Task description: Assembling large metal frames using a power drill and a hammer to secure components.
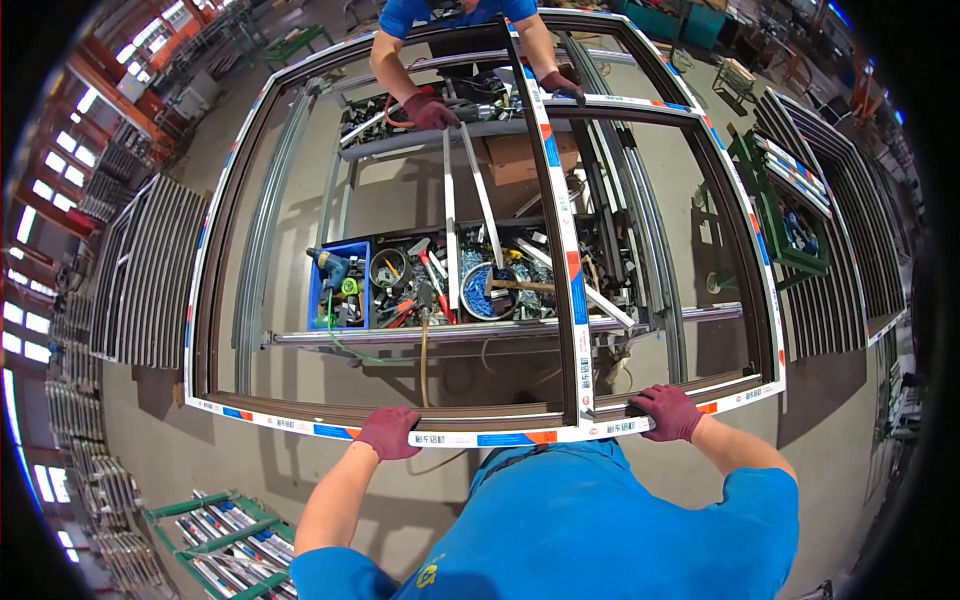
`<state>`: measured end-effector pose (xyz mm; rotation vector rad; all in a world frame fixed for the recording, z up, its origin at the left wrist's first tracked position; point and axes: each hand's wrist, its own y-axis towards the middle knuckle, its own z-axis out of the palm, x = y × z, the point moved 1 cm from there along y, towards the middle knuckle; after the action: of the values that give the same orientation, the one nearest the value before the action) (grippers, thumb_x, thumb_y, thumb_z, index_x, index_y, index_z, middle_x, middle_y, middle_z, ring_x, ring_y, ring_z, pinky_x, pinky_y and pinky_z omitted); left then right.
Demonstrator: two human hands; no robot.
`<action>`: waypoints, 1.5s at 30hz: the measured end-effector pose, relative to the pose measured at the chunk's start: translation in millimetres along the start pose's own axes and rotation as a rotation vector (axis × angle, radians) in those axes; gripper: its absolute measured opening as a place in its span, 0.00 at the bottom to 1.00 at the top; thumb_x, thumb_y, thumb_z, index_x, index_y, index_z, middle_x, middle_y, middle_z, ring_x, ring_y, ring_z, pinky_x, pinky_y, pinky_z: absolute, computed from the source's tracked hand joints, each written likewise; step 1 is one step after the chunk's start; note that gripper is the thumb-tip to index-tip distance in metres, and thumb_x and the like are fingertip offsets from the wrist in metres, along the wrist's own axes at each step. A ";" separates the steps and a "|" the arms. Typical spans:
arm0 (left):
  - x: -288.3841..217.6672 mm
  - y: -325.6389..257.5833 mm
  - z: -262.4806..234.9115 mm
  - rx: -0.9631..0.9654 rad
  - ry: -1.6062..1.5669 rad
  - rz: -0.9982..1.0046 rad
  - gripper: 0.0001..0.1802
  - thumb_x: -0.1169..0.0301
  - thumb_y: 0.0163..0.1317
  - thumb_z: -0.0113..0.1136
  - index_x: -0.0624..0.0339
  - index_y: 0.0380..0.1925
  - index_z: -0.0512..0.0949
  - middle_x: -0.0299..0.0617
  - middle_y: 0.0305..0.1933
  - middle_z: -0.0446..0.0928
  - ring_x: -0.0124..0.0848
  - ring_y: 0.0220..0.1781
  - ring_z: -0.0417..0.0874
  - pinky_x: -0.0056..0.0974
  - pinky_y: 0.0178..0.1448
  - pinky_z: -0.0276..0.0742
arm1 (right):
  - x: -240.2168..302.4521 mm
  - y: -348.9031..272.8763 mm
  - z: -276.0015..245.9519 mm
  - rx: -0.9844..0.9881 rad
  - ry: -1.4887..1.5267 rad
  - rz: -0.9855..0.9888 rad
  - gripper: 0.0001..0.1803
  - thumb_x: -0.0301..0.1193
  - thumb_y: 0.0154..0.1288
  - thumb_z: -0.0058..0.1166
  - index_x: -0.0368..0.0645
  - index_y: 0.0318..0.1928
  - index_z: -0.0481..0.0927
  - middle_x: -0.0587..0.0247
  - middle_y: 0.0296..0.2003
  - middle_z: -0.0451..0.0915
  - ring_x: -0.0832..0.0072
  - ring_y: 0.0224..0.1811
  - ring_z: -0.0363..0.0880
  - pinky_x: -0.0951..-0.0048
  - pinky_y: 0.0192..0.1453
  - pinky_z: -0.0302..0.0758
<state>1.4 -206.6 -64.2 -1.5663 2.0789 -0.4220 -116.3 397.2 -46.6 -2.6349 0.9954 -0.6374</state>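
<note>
A large window frame (290, 408), brown inside with white, blue and red protective film outside, lies across a metal stand in front of me. My left hand (390, 433), in a maroon glove, is closed over its near bar, left of the upright divider (566, 240). On the same bar, right of that divider, my right hand (667, 412), also gloved, is closed over the edge. Across the frame, a co-worker's gloved hand (430, 111) holds two thin white strips (450, 220) that hang down into the opening. The co-worker's other hand (562, 85) is by the crossbar.
Below the frame, a tray holds a blue bin (340, 285) with a power drill, a round tub of blue pieces (478, 290), a hammer (520, 285) and loose hardware. Stacked frames stand left (160, 270) and right (840, 240). A green rack (225, 545) sits at lower left.
</note>
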 end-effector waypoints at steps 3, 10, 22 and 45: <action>-1.1 -0.6 -1.6 0.010 0.004 -0.009 0.30 0.47 0.56 0.71 0.54 0.52 0.82 0.48 0.50 0.84 0.47 0.57 0.85 0.50 0.62 0.81 | 3.6 0.5 -5.3 -0.109 0.006 -0.052 0.37 0.48 0.50 0.74 0.48 0.61 0.81 0.54 0.51 0.84 0.53 0.55 0.84 0.52 0.59 0.81; -1.3 0.6 -3.8 0.043 0.002 -0.016 0.32 0.47 0.56 0.71 0.54 0.55 0.82 0.48 0.52 0.84 0.47 0.58 0.85 0.50 0.62 0.81 | 0.3 0.3 -0.9 -0.108 0.010 -0.056 0.37 0.48 0.50 0.74 0.49 0.61 0.81 0.55 0.51 0.84 0.53 0.54 0.83 0.52 0.58 0.80; -2.0 0.7 -4.3 0.016 -0.032 -0.008 0.28 0.49 0.56 0.71 0.55 0.50 0.83 0.48 0.51 0.83 0.48 0.58 0.85 0.51 0.62 0.81 | -0.8 1.0 -1.2 -0.016 0.007 -0.017 0.40 0.51 0.53 0.72 0.49 0.65 0.79 0.53 0.55 0.83 0.53 0.58 0.83 0.53 0.63 0.78; -1.7 -0.3 -4.8 0.012 -0.028 -0.016 0.29 0.49 0.55 0.72 0.55 0.51 0.82 0.49 0.50 0.84 0.49 0.58 0.85 0.52 0.62 0.82 | -5.7 1.7 5.0 0.020 0.026 -0.014 0.43 0.52 0.52 0.73 0.47 0.67 0.79 0.52 0.59 0.82 0.53 0.63 0.80 0.52 0.68 0.76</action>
<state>-0.7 -205.3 -59.7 -1.5740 2.0405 -0.4156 -118.7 400.2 -53.4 -2.6251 0.9742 -0.6826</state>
